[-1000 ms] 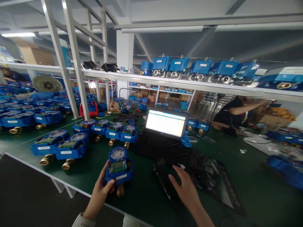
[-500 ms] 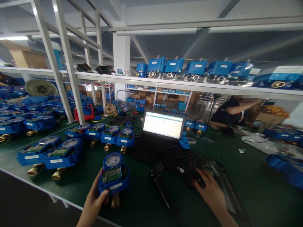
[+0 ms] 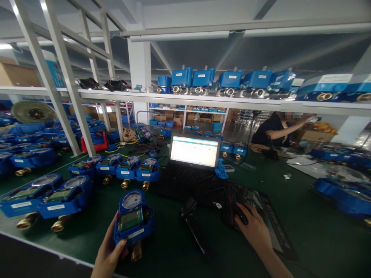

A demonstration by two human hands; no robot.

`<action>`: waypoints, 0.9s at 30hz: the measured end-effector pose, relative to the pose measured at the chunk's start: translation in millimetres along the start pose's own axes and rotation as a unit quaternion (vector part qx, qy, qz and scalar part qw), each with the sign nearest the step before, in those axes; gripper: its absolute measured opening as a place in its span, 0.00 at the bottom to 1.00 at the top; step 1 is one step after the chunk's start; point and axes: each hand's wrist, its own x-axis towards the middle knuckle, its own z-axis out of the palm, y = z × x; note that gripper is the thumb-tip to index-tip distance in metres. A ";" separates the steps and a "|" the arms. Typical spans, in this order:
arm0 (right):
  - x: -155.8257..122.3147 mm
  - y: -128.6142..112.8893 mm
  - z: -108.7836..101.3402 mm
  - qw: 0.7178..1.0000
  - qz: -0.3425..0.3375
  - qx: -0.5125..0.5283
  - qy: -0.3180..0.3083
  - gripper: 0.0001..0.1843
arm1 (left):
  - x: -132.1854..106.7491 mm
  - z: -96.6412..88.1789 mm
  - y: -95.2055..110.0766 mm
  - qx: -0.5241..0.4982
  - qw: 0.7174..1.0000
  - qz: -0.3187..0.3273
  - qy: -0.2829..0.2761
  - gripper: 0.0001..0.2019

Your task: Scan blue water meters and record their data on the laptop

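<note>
In the head view, my left hand (image 3: pixel 111 247) is closed around the near left side of a blue water meter (image 3: pixel 133 222), thumb at its front edge. The meter has a round dial, a small display on a green board and a brass fitting pointing toward me. My right hand (image 3: pixel 253 227) rests over a black computer mouse (image 3: pixel 241 214), fingers wrapped on it, on a dark printed mouse pad (image 3: pixel 275 226). Between my hands lies a black handheld barcode scanner (image 3: pixel 193 227). Behind it a black laptop (image 3: pixel 193 151) stands with its screen lit, the text too small to read.
Several similar meters (image 3: pixel 65 199) stand on the green table (image 3: pixel 171 255) to the left. Boxed blue meters (image 3: pixel 203 78) line the shelf (image 3: pixel 185 97) above. A blue crumpled cloth (image 3: pixel 221 170) lies beside the laptop. Across the table sits another person (image 3: pixel 271 129), one arm raised.
My view has turned slightly right, so most things sit further left. Both hands keep their hold on the water meter and the mouse. The other person's raised arm has shifted a little.
</note>
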 end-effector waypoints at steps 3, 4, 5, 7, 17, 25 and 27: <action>0.3 1.6 1.4 1.000 -0.002 0.000 0.000 0.27 | 3.3 -3.8 -1.6 0.009 1.000 -0.020 -0.020 0.53; 0.4 1.8 1.5 1.000 -0.002 -0.001 -0.002 0.27 | 3.4 -3.8 -2.0 0.009 1.000 -0.018 -0.022 0.52; 0.5 1.8 1.5 1.000 -0.002 -0.001 -0.003 0.27 | 2.8 -3.1 -2.2 0.008 1.000 -0.011 -0.017 0.52; 0.4 1.6 1.1 1.000 0.000 0.000 -0.005 0.27 | 0.2 0.1 -2.2 0.001 1.000 0.007 0.000 0.49; -0.5 4.5 4.8 0.999 -0.025 0.016 0.013 0.25 | -1.0 3.5 -2.5 -0.011 1.000 0.009 0.010 0.49; 0.0 2.6 2.5 1.000 -0.012 0.015 -0.010 0.27 | -3.8 6.2 -1.7 -0.007 0.999 0.021 0.026 0.48; 0.1 2.5 2.7 1.000 -0.008 0.015 -0.011 0.27 | -4.0 6.2 -1.2 -0.007 0.999 0.021 0.024 0.49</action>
